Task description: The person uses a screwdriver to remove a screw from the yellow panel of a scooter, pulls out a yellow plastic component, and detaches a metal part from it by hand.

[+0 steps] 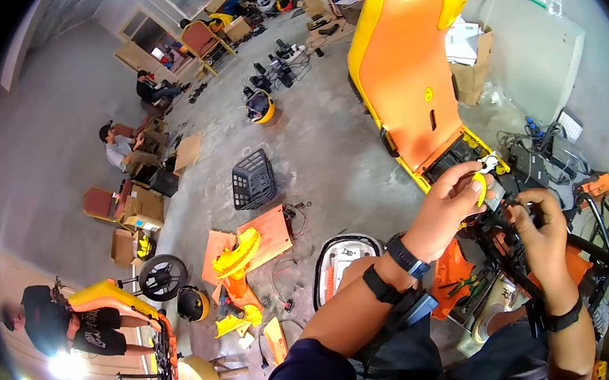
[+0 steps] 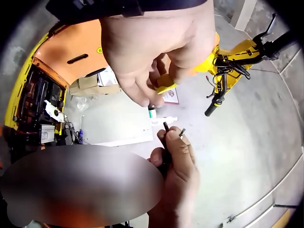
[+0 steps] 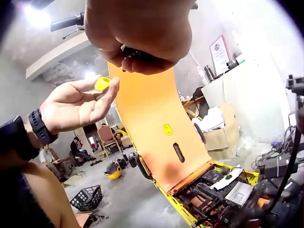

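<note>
Between thumb and fingertips, my left hand [image 1: 448, 202] pinches a small, curved yellow piece [image 3: 102, 84], which looks like thin plastic. My right hand [image 1: 545, 233] is raised beside it, to the right, fingers curled round a small dark thing. In the left wrist view two thin ends of that dark thing [image 2: 166, 127] stick out above the thumb; I cannot tell its kind. Both hands are apart, over the scooter's open floor compartment [image 3: 209, 192]. On the compartment lie a white flat bracket [image 3: 227, 179] and a silver box [image 3: 239, 194].
The orange and yellow scooter body [image 1: 407, 70] rises ahead. A black basket [image 1: 253, 180], orange panels [image 1: 272, 237] and yellow parts [image 1: 238, 251] lie on the floor to the left. Cables and black boxes [image 1: 536, 160] sit at right. Another person [image 1: 50, 324] stands far left.
</note>
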`<state>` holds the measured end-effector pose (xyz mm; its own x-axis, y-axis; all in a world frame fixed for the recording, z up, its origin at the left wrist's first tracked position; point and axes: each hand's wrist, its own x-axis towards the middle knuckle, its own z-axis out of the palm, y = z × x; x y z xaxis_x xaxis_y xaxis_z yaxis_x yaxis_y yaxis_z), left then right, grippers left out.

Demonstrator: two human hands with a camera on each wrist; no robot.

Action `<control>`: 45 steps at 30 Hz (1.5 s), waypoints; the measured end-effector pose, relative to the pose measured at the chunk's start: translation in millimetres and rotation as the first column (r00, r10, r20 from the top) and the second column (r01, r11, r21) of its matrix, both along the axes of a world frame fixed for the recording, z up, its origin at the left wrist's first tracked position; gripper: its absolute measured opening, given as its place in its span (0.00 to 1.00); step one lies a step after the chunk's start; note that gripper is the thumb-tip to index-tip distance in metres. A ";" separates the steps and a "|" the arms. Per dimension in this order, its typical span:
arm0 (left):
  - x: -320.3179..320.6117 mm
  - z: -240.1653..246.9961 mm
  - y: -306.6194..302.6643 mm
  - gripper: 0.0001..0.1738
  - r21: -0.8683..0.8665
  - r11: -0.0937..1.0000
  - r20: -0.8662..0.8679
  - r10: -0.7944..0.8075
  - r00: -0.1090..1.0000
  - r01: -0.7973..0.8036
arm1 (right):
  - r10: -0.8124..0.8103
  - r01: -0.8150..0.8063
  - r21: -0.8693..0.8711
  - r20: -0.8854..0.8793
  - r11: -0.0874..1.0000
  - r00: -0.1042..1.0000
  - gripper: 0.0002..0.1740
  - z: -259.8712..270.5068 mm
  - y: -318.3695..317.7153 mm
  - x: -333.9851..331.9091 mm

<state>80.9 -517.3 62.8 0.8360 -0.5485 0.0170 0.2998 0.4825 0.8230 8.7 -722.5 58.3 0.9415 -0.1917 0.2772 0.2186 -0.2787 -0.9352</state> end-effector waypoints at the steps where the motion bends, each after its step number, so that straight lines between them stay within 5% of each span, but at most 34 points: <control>1: -1.5 0.6 -1.1 0.21 0.008 1.000 0.014 0.004 1.000 -0.004 | 0.002 -0.001 -0.026 0.021 1.000 1.000 0.08 -0.2 1.4 0.4; 4: -4.0 8.3 -1.5 0.22 0.029 1.000 0.060 -0.014 0.998 0.013 | -0.032 0.042 -0.143 0.071 0.989 0.997 0.07 5.3 5.8 -0.3; 5: -4.6 7.8 -3.0 0.22 0.031 0.999 0.073 0.021 0.997 -0.023 | -0.050 0.104 -0.244 0.218 0.964 0.975 0.08 -0.7 5.6 4.2; 8: -8.0 12.2 -9.3 0.24 -0.063 0.997 0.004 0.049 0.999 -0.049 | -0.057 0.112 -0.196 0.267 0.974 0.962 0.10 8.0 12.1 5.5; 18: -19.4 25.5 -15.0 0.17 -0.249 0.960 -0.068 0.116 0.991 -0.129 | -0.045 0.025 0.396 0.040 0.918 0.998 0.10 66.9 38.3 -3.3; 23: -29.0 14.6 -16.0 0.18 -0.239 0.963 -0.093 0.103 0.990 -0.123 | -0.050 0.041 0.044 0.224 0.998 0.973 0.10 38.6 35.0 -8.7; 34: -15.8 3.4 -19.5 0.14 -0.144 0.981 -0.021 0.129 0.991 -0.131 | -0.005 -0.036 0.260 0.157 0.965 0.988 0.13 24.4 35.8 4.6; 45: -19.6 0.4 -22.3 0.17 -0.141 0.984 0.017 0.109 0.994 -0.106 | -0.076 0.051 0.089 0.308 0.995 0.948 0.10 27.9 28.7 2.4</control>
<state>61.3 -539.6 63.2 0.8884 -0.4461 0.1085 0.2204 0.6217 0.7516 11.1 -693.9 86.3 0.7960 -0.2814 0.5359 0.4864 -0.2297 -0.8430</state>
